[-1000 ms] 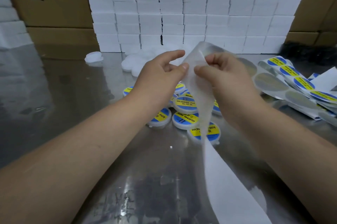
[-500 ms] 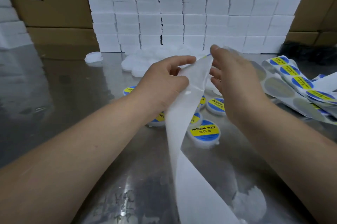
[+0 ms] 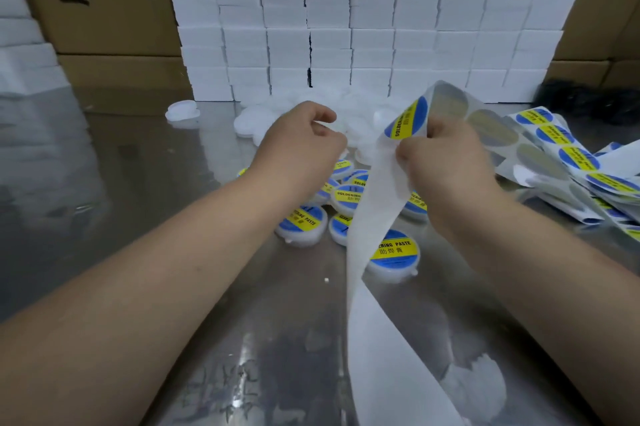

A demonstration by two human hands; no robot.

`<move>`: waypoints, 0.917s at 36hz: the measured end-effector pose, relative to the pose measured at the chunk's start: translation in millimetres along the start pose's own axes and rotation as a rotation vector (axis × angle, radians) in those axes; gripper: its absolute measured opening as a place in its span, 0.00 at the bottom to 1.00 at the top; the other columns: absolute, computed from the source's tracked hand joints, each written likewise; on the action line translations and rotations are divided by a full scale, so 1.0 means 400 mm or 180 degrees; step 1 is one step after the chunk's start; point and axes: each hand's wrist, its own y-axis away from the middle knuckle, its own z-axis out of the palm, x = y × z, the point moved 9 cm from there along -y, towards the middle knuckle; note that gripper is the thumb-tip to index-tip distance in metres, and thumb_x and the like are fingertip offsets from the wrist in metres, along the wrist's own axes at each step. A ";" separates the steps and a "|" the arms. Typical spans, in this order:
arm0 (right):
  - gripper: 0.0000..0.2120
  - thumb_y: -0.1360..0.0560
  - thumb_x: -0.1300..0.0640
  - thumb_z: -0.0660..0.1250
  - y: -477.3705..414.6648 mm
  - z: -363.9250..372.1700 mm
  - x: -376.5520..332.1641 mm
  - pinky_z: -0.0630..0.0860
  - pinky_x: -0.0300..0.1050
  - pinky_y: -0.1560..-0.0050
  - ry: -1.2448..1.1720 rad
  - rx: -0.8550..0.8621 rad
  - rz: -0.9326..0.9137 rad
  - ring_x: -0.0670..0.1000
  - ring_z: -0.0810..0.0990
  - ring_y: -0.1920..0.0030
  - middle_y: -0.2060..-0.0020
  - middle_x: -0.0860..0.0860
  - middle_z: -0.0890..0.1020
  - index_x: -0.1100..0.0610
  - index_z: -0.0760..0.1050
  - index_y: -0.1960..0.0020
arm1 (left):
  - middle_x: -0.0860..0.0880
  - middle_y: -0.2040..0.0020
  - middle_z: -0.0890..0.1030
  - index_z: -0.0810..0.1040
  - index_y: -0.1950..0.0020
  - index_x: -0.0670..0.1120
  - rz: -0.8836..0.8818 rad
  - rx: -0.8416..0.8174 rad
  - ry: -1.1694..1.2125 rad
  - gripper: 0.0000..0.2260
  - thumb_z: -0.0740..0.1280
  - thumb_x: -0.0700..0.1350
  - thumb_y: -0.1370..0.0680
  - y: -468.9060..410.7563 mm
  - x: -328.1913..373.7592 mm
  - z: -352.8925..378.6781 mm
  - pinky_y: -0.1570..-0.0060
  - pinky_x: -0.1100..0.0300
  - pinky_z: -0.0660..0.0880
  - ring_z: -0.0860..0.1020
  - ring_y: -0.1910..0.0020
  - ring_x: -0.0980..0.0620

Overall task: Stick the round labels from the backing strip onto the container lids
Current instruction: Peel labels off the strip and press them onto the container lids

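Table (image 3: 138, 183): shiny metal, and everything lay on it.
White boxes (image 3: 363, 27): stacked like a wall along the far edge.
Cardboard boxes (image 3: 110, 9): stood behind them at far left and far right.
Backing strip (image 3: 374, 287): ran up from the near edge to my right hand, folded over there, and trailed off in loose loops to the right, some labels on it.
Right hand (image 3: 446, 165): gripped the strip at the fold, thumb on its near face.
Left hand (image 3: 298, 148): was just left of the strip and not touching it, fingers curled; I could not tell whether they held anything.
Labelled containers (image 3: 394, 252): clustered between and below my hands.
Blank lids (image 3: 249, 120): heaped in front of the white boxes.
Label (image 3: 405, 119): blue and yellow, stood up at the fold, just above my right thumb.
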 end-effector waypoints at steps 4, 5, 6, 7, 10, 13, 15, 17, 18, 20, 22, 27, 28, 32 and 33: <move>0.11 0.31 0.69 0.56 -0.007 0.003 0.015 0.68 0.41 0.66 0.0060 0.0011 0.0015 0.50 0.71 0.69 0.72 0.49 0.73 0.57 0.75 0.63 | 0.55 0.58 0.77 0.75 0.51 0.51 -0.0164 0.0417 -0.0060 0.09 0.60 0.39 0.25 -0.063 -0.017 -0.045 0.75 0.70 0.66 0.72 0.74 0.62; 0.12 0.31 0.68 0.56 -0.008 0.004 0.017 0.68 0.41 0.66 0.0067 0.0015 0.0012 0.49 0.70 0.69 0.72 0.48 0.73 0.55 0.74 0.65 | 0.54 0.55 0.77 0.75 0.52 0.52 -0.0183 0.0439 -0.0151 0.10 0.60 0.38 0.25 -0.081 -0.021 -0.050 0.70 0.68 0.68 0.73 0.69 0.59; 0.12 0.31 0.67 0.56 -0.008 0.006 0.018 0.68 0.41 0.66 0.0060 0.0019 0.0005 0.50 0.70 0.69 0.73 0.48 0.73 0.54 0.73 0.66 | 0.53 0.53 0.78 0.76 0.53 0.52 -0.0205 0.0428 -0.0257 0.11 0.59 0.37 0.25 -0.098 -0.027 -0.050 0.66 0.66 0.69 0.74 0.64 0.56; 0.13 0.31 0.67 0.55 -0.008 0.006 0.019 0.67 0.41 0.66 0.0051 0.0021 -0.0005 0.50 0.70 0.69 0.73 0.47 0.73 0.54 0.72 0.67 | 0.53 0.52 0.78 0.76 0.53 0.53 -0.0232 0.0376 -0.0362 0.12 0.59 0.37 0.25 -0.114 -0.033 -0.047 0.65 0.65 0.69 0.74 0.62 0.55; 0.15 0.30 0.66 0.55 -0.010 0.003 0.021 0.66 0.37 0.70 -0.0045 0.0028 -0.0034 0.45 0.69 0.73 0.78 0.42 0.73 0.52 0.72 0.68 | 0.52 0.53 0.76 0.77 0.55 0.54 -0.0319 0.0021 -0.0766 0.15 0.57 0.35 0.25 -0.158 -0.052 -0.019 0.70 0.64 0.67 0.72 0.65 0.55; 0.15 0.29 0.66 0.55 -0.008 0.002 0.017 0.68 0.37 0.70 -0.0092 0.0023 -0.0081 0.44 0.71 0.72 0.76 0.42 0.74 0.50 0.75 0.65 | 0.52 0.50 0.77 0.79 0.50 0.52 -0.0328 -0.0473 -0.1683 0.12 0.59 0.38 0.24 -0.186 -0.079 0.024 0.60 0.63 0.71 0.76 0.56 0.51; 0.16 0.29 0.68 0.55 -0.009 0.004 0.019 0.71 0.42 0.65 -0.0146 0.0029 -0.0046 0.47 0.72 0.68 0.73 0.44 0.75 0.51 0.76 0.64 | 0.50 0.41 0.77 0.78 0.42 0.46 -0.0371 -0.0800 -0.2463 0.11 0.60 0.43 0.22 -0.197 -0.111 0.046 0.47 0.59 0.71 0.75 0.44 0.47; 0.17 0.29 0.69 0.55 -0.011 0.004 0.023 0.71 0.42 0.65 -0.0194 0.0017 -0.0004 0.48 0.71 0.68 0.73 0.44 0.75 0.52 0.76 0.64 | 0.46 0.40 0.76 0.76 0.40 0.42 -0.0526 -0.1050 -0.2991 0.14 0.59 0.47 0.22 -0.201 -0.154 0.051 0.46 0.56 0.71 0.74 0.45 0.45; 0.17 0.29 0.69 0.54 -0.012 0.004 0.025 0.70 0.41 0.66 -0.0222 -0.0006 0.0008 0.47 0.71 0.69 0.74 0.44 0.75 0.52 0.76 0.64 | 0.45 0.42 0.76 0.75 0.42 0.41 -0.0584 -0.1150 -0.3135 0.15 0.59 0.48 0.22 -0.199 -0.173 0.051 0.50 0.56 0.70 0.73 0.49 0.45; 0.18 0.29 0.69 0.55 -0.012 0.010 0.027 0.70 0.36 0.70 -0.0275 -0.0079 0.0025 0.43 0.72 0.72 0.75 0.42 0.76 0.51 0.77 0.64 | 0.44 0.49 0.75 0.75 0.47 0.42 -0.0633 -0.1249 -0.3223 0.14 0.58 0.51 0.22 -0.197 -0.198 0.049 0.53 0.57 0.68 0.71 0.53 0.46; 0.19 0.29 0.69 0.55 -0.009 0.019 0.028 0.70 0.35 0.73 -0.0300 -0.0124 0.0029 0.41 0.72 0.74 0.75 0.41 0.77 0.50 0.77 0.64 | 0.44 0.52 0.76 0.74 0.51 0.42 -0.0643 -0.1214 -0.3180 0.12 0.60 0.51 0.23 -0.200 -0.211 0.042 0.56 0.57 0.68 0.72 0.54 0.46; 0.19 0.30 0.70 0.53 -0.006 0.021 0.030 0.71 0.38 0.68 -0.0264 -0.0095 -0.0001 0.44 0.73 0.70 0.72 0.42 0.77 0.50 0.77 0.62 | 0.45 0.51 0.75 0.74 0.47 0.44 -0.0630 -0.0912 -0.2876 0.14 0.67 0.52 0.26 -0.200 -0.204 0.022 0.62 0.59 0.67 0.71 0.55 0.48; 0.19 0.30 0.70 0.53 -0.007 0.018 0.030 0.72 0.40 0.65 -0.0236 -0.0069 0.0000 0.46 0.73 0.68 0.70 0.44 0.78 0.52 0.77 0.60 | 0.44 0.48 0.76 0.73 0.43 0.44 -0.0639 -0.0833 -0.2750 0.17 0.68 0.51 0.27 -0.199 -0.202 0.020 0.61 0.58 0.68 0.72 0.55 0.47; 0.17 0.31 0.70 0.52 -0.014 0.013 0.029 0.72 0.46 0.59 -0.0098 -0.0003 0.0011 0.53 0.73 0.61 0.61 0.55 0.79 0.62 0.75 0.51 | 0.41 0.37 0.68 0.68 0.34 0.45 -0.0648 -0.0547 -0.2505 0.23 0.69 0.49 0.27 -0.193 -0.195 0.012 0.54 0.57 0.71 0.75 0.50 0.44; 0.18 0.31 0.70 0.52 -0.016 0.014 0.030 0.73 0.47 0.57 -0.0064 -0.0003 0.0025 0.54 0.75 0.59 0.59 0.54 0.79 0.61 0.75 0.48 | 0.41 0.35 0.66 0.68 0.33 0.46 -0.0600 -0.0451 -0.2448 0.23 0.68 0.46 0.26 -0.193 -0.189 0.010 0.54 0.58 0.70 0.75 0.48 0.44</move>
